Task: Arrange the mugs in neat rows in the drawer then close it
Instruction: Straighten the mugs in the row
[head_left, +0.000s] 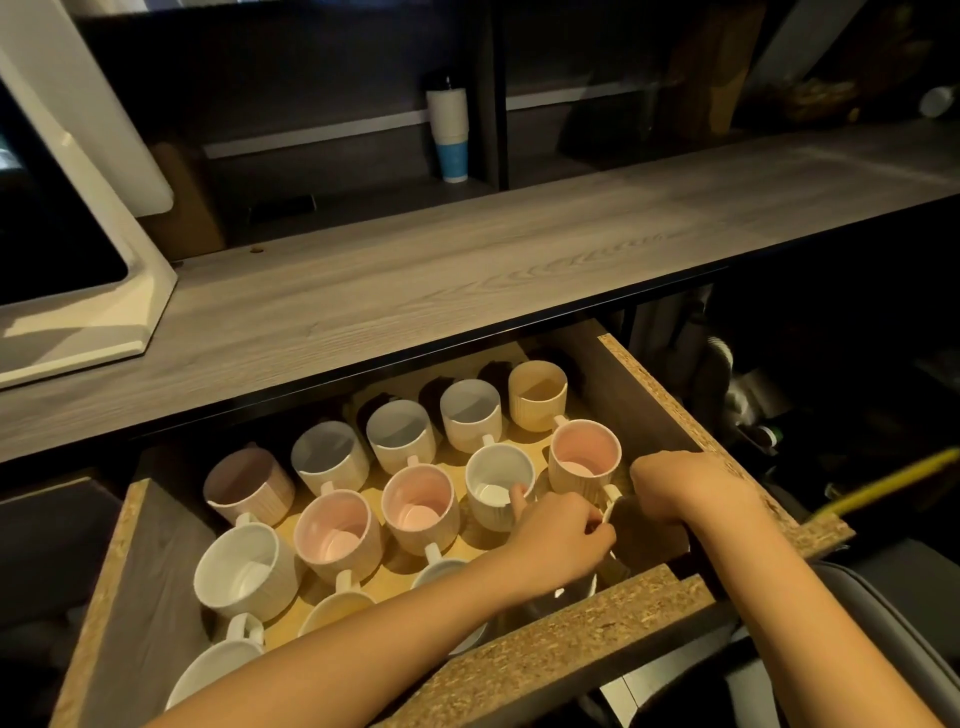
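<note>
The open drawer (675, 400) holds several ribbed mugs in slanted rows: a back row from the yellow mug (537, 395) leftwards, and a middle row with pink mugs (421, 501). My left hand (558, 538) reaches in from the front, one finger hooked inside the rim of a white mug (496, 480). My right hand (685, 486) is in the drawer's front right corner beside a pink mug (584, 452), fingers curled down over a dark mug (652, 535). My forearms partly hide the front-row mugs.
A grey wood-grain counter (467, 280) overhangs the back of the drawer. A white appliance (78, 291) stands on it at the left. A stack of paper cups (449, 135) sits on a shelf behind. The drawer's chipboard front edge (561, 623) is just under my arms.
</note>
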